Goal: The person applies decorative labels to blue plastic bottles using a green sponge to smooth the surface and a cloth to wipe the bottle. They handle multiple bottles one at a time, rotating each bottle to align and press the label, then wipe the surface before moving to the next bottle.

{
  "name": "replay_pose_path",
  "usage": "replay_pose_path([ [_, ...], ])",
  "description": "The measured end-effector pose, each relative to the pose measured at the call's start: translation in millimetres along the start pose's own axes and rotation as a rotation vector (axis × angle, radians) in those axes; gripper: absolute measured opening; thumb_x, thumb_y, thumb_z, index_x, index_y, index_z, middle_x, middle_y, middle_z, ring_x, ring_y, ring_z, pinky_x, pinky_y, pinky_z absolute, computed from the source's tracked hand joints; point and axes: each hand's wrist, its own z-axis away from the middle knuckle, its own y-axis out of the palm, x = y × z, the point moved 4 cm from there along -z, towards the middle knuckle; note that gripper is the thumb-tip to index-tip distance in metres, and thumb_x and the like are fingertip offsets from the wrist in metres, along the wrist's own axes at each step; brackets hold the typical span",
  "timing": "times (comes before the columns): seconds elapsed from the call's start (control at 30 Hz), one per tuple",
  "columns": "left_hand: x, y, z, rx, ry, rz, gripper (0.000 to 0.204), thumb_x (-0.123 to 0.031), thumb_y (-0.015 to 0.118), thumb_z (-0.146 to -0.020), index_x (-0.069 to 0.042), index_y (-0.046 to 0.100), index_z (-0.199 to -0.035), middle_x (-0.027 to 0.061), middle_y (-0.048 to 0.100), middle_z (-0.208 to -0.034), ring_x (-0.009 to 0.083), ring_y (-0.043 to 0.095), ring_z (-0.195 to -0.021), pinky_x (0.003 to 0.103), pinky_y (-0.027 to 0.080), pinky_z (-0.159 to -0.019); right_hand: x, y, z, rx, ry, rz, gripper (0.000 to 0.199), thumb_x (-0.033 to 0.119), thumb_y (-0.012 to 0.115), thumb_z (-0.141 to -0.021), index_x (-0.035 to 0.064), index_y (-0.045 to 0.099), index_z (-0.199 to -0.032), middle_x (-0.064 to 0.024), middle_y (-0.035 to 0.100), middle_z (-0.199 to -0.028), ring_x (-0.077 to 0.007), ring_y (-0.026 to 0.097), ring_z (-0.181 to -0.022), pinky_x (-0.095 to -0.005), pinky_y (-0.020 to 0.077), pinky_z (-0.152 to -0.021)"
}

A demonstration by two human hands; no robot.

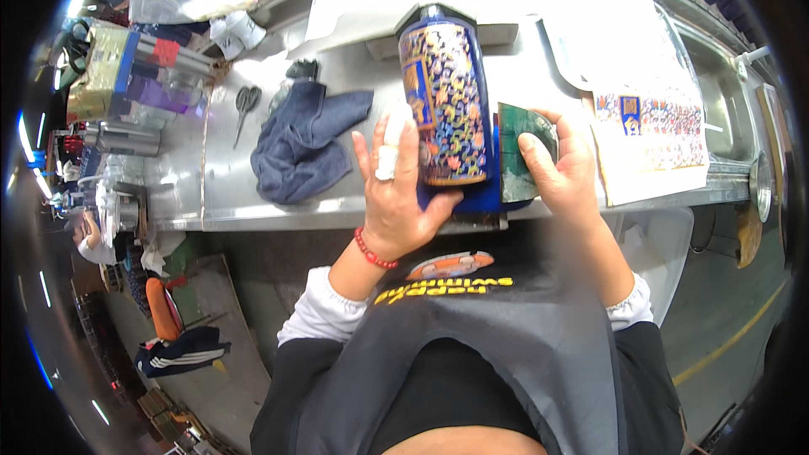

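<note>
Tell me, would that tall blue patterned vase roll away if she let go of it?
Probably. The vase is round and lies on its side on the metal table, so it could roll. The left hand steadies it. Its glossy surface looks slippery, and it seems hard like pottery, so a fall might break it.

Head-worn fisheye, downward, close over workbench
</note>
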Motion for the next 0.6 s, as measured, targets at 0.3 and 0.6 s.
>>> replay_pose_path([
  [0.3, 13.1, -8.0, -42.8, 0.127, 0.088, -0.013, 0.109, -0.084, 0.037, -0.090, 0.003, 0.037, -0.155, 0.0250, 0.044, -0.154, 0.0471, 0.027, -0.149, 0.061, 0.001, -0.122, -5.8, 13.9, -42.5, 0.044, 0.173, -0.101, 0.028, 0.015, 0.067, -0.098, -0.0007, 0.061, -0.119, -0.0076, 0.069, -0.095, -0.0120, 0.064, -0.087, -0.0289, 0.0537, -0.077],
  [0.6, -8.8, -7.3, -114.2, 0.355, 0.316, -0.262, 0.096, -0.084, 0.032, -0.089, -0.010, 0.058, -0.144, 0.0120, 0.066, -0.134, 0.0359, 0.035, -0.148, 0.062, 0.000, -0.123, -24.8, -11.9, -38.9, -0.017, 0.185, -0.441, 0.029, 0.008, 0.063, -0.100, -0.0022, 0.056, -0.126, -0.0074, 0.067, -0.112, -0.0083, 0.062, -0.098, -0.0242, 0.0517, -0.086],
])
